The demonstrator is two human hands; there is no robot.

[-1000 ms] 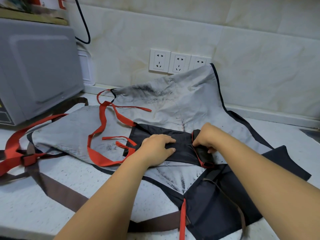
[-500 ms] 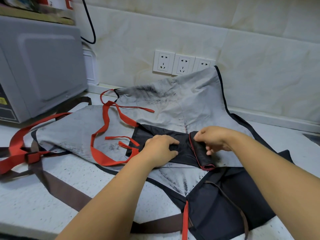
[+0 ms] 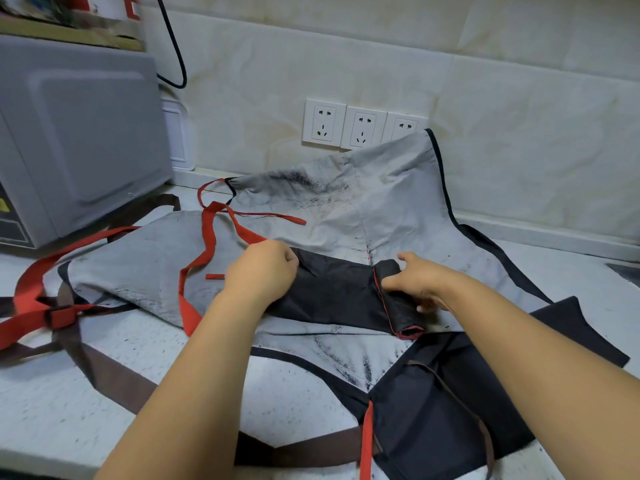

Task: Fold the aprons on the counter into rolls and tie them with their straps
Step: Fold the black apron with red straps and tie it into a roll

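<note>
The black apron (image 3: 332,292) lies on the counter (image 3: 62,420) straight in front of the wall sockets (image 3: 362,128), on top of a stained grey apron (image 3: 346,216) that reaches back to the wall under them. It is already folded into a long narrow band with red stitching along the edge. The rolling has only begun. At the end of the band, slightly right of the sockets, stands a short roll (image 3: 398,303) of a few turns, and the rest of the band lies flat.

The right hand (image 3: 419,282) holds that roll, with its fingers curled round the far side and the thumb on top. The left hand (image 3: 263,268) sits bunched on the other end of the band, left of the sockets. Its fingers are curled down into the cloth, apparently pinching it to keep the band taut, though the knuckles hide the fingertips.

No finished bundle is in view, so the task looks to be at an early stage. The roll has yet to travel the band's length to the left hand. The red straps (image 3: 210,226), which trail loose in front of the sockets and to their left, seem to belong to this apron. They must then be wound round the roll and tied.

After that come the grey apron and a dark apron (image 3: 433,427) with brown straps (image 3: 114,372). The dark one lies farthest out from the sockets, nearest the person. Both are spread open and unrolled.
</note>
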